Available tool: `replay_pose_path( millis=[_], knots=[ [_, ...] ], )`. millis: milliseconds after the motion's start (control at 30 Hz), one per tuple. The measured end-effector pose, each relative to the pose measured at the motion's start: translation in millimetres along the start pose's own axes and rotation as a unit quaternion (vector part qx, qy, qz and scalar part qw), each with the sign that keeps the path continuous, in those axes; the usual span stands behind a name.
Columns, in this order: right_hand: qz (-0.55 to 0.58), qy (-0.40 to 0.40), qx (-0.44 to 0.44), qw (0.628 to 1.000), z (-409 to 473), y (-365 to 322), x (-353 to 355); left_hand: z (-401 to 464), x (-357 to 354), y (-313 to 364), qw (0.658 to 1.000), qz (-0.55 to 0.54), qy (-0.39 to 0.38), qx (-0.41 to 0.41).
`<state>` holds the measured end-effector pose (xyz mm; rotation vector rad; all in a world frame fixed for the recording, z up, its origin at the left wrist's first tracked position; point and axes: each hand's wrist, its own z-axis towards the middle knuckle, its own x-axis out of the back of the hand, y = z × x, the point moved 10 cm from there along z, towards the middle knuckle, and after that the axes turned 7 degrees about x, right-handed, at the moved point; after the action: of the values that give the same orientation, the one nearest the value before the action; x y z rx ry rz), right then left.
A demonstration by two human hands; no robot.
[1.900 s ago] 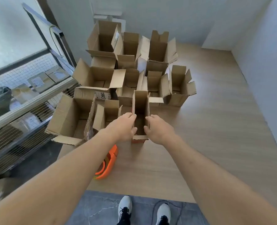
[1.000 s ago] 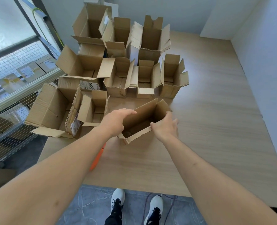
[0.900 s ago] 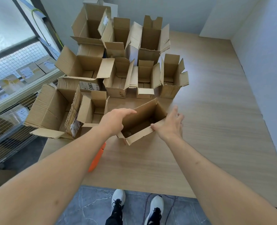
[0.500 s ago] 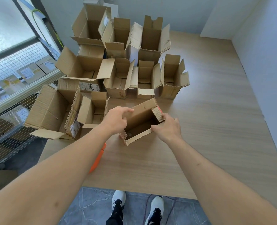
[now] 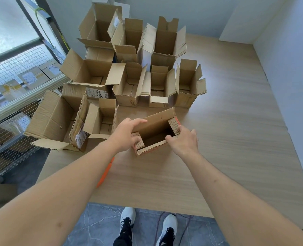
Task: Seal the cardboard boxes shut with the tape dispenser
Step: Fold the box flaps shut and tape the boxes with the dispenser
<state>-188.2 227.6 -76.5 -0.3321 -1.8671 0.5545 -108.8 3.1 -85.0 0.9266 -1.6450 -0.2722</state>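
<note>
Folding the small box (image 5: 154,134) flaps is the current step: left hand (image 5: 125,134) pinches 1 end flap, right hand (image 5: 183,141) pinches the opposite. Next: fetch the orange tape dispenser (image 5: 105,173), lower centre.

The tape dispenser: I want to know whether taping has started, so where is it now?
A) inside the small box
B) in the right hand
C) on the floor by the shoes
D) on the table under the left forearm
D: only an orange strip of the tape dispenser shows on the table, beneath the left forearm; both hands are on the small box.
</note>
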Motion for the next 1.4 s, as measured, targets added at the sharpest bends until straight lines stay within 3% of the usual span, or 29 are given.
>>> replay_pose_path(
  millis=[200,400,600,900,1100,1400],
  knots=[
    [-0.017,0.005,0.023,1.0,0,3,0,-2,-5,14,0.997,0.049,0.049,-0.035],
    [0.034,-0.059,0.089,0.994,-7,3,-20,4,-8,12,0.995,0.035,0.077,-0.059],
    [-0.009,-0.028,0.132,0.991,-6,8,-8,6,-18,9,0.997,0.033,0.04,-0.052],
    [-0.046,0.027,0.054,0.997,-3,23,-4,0,-30,13,0.999,-0.026,-0.012,-0.042],
    [-0.027,0.057,0.009,0.998,-6,27,1,0,-36,14,0.996,0.034,-0.002,-0.077],
    [-0.04,0.026,0.005,0.999,-14,24,-5,-8,-36,16,0.996,0.055,0.012,-0.07]
  ],
)
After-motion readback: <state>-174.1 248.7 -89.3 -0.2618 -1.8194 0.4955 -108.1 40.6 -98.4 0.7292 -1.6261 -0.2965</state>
